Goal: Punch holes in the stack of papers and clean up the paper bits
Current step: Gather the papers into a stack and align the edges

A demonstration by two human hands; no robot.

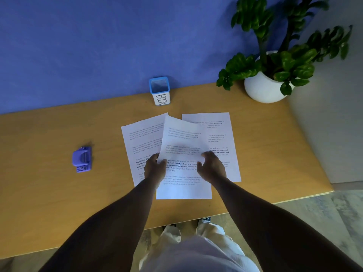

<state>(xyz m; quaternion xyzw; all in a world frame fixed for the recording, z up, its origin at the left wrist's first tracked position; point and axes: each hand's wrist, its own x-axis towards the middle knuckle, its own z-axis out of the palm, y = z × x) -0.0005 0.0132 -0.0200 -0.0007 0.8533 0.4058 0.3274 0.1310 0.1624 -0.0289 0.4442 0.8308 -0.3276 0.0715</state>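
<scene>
Against the blue wall, the wooden table (49, 193) is carrying three loose printed sheets, and you are pinching the middle sheet (183, 138) at its left edge with your left hand (155, 168) while your right hand (213, 166) is hovering half-curled over it, holding nothing. Square all three into one flush stack, I'd judge, before reaching for the hole punch (82, 159) lying well apart on the left. Bare tabletop is lying open that way, but the middle sheet is nearing the front edge, and the bin (160, 91) and potted plant (275, 61) are crowding the back.

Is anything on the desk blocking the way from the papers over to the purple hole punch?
Nothing visible. Bare desk lies between the papers and the hole punch. The bin stands farther back, out of the way.
</scene>
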